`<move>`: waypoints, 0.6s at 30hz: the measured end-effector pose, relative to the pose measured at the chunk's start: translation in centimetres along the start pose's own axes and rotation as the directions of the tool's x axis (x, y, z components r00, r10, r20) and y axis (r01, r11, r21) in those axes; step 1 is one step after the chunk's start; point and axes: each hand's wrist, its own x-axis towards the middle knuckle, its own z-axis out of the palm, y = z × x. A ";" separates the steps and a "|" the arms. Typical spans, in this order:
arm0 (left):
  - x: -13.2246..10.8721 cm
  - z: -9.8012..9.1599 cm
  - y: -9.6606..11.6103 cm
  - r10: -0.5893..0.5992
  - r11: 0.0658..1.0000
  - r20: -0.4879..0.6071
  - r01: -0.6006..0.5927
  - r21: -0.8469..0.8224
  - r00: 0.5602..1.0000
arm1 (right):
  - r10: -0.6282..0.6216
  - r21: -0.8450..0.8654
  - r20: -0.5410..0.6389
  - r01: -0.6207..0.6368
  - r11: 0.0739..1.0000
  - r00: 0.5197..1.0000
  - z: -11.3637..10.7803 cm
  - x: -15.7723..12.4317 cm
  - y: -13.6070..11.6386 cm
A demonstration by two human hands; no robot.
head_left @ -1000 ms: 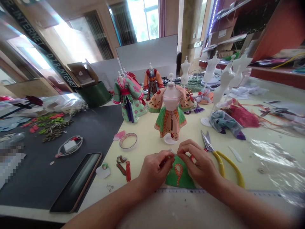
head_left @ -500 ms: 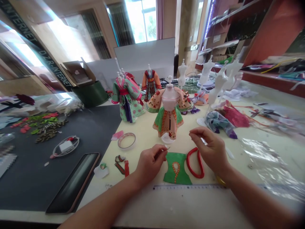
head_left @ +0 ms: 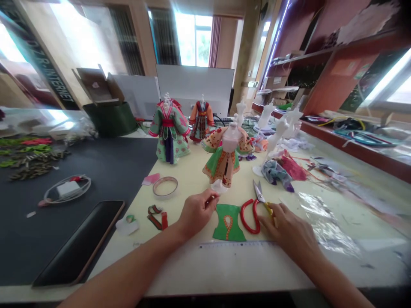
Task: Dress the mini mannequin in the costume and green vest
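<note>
My left hand (head_left: 196,210) rests on the table with thumb and forefinger pinched on something small that I cannot make out, right at the top left corner of a green cloth piece (head_left: 228,223) with an orange loop pattern. A red cord loop (head_left: 248,217) lies just right of the cloth. My right hand (head_left: 290,231) lies over the yellow handles of the scissors (head_left: 259,194), fingers closed over them, with the blades pointing away from me. A small mannequin in a green and orange dress (head_left: 225,159) stands just behind the cloth.
A clear ruler (head_left: 237,245) lies along the front edge. A tape ring (head_left: 165,186) and a red-green strap (head_left: 157,215) lie to the left, with a phone (head_left: 80,241) on the black mat (head_left: 122,171). More dressed and bare mannequins, cloth scraps and plastic film (head_left: 321,222) fill the back and right.
Both hands left the green cloth. My right hand swung up, then came down to the right onto the scissors, uncovering the red loop. The left hand stayed pinched at the cloth's corner.
</note>
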 end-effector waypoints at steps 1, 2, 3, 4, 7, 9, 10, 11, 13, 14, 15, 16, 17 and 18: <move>0.0 0.0 0.0 0.007 1.000 0.004 -0.007 0.009 1.000 | 0.027 -0.025 0.037 -0.026 0.999 0.999 -0.1 -0.2 -0.2; -0.1 0.0 0.0 0.012 1.000 0.007 -0.012 0.018 1.000 | 0.053 -0.040 0.070 -0.050 0.998 0.996 -0.2 -0.2 -0.4; -0.1 0.0 0.1 0.017 0.999 0.009 -0.017 0.027 1.000 | 0.076 -0.048 0.102 -0.072 0.996 0.992 -0.4 0.0 -0.8; -0.1 0.0 0.2 0.020 0.999 0.009 -0.021 0.038 1.000 | 0.094 -0.049 0.129 -0.089 0.995 0.987 -0.6 0.3 -1.2; -0.1 -0.1 0.4 0.031 0.997 0.007 -0.031 0.064 0.999 | 0.132 -0.017 0.184 -0.131 0.991 0.974 -1.3 1.4 -2.5; -0.1 -0.2 0.5 0.043 0.996 0.008 -0.043 0.075 0.999 | 0.148 0.024 0.223 -0.157 0.987 0.963 -1.7 1.8 -3.1; -0.2 -0.2 0.5 0.049 0.996 0.009 -0.049 0.078 0.999 | 0.150 0.047 0.243 -0.166 0.985 0.958 -1.9 1.8 -3.2; -0.2 -0.2 0.6 0.054 0.995 0.009 -0.055 0.078 0.998 | 0.153 0.065 0.261 -0.175 0.982 0.953 -2.0 1.8 -3.1; -0.3 -0.2 0.6 0.063 0.996 0.005 -0.063 0.067 0.998 | 0.158 0.091 0.290 -0.191 0.977 0.944 -2.0 1.6 -2.6; -0.3 -0.2 0.6 0.062 0.997 0.002 -0.062 0.051 0.998 | 0.165 0.107 0.303 -0.205 0.973 0.939 -1.9 1.5 -2.1; -0.3 -0.2 0.6 0.057 0.998 -0.001 -0.057 0.025 0.998 | 0.177 0.130 0.320 -0.228 0.965 0.931 -1.8 1.4 -1.6; -0.2 -0.1 0.5 0.046 0.999 -0.001 -0.046 -0.015 0.999 | 0.196 0.165 0.333 -0.262 0.951 0.922 -1.7 1.3 -0.9; -0.2 -0.1 0.5 0.028 0.997 0.004 -0.028 -0.069 1.000 | 0.220 0.220 0.353 -0.309 0.925 0.910 -1.6 1.1 -0.3; -0.1 -0.1 0.5 0.003 0.991 0.014 -0.001 -0.135 1.000 | 0.243 0.294 0.373 -0.362 0.884 0.896 -1.6 1.0 0.4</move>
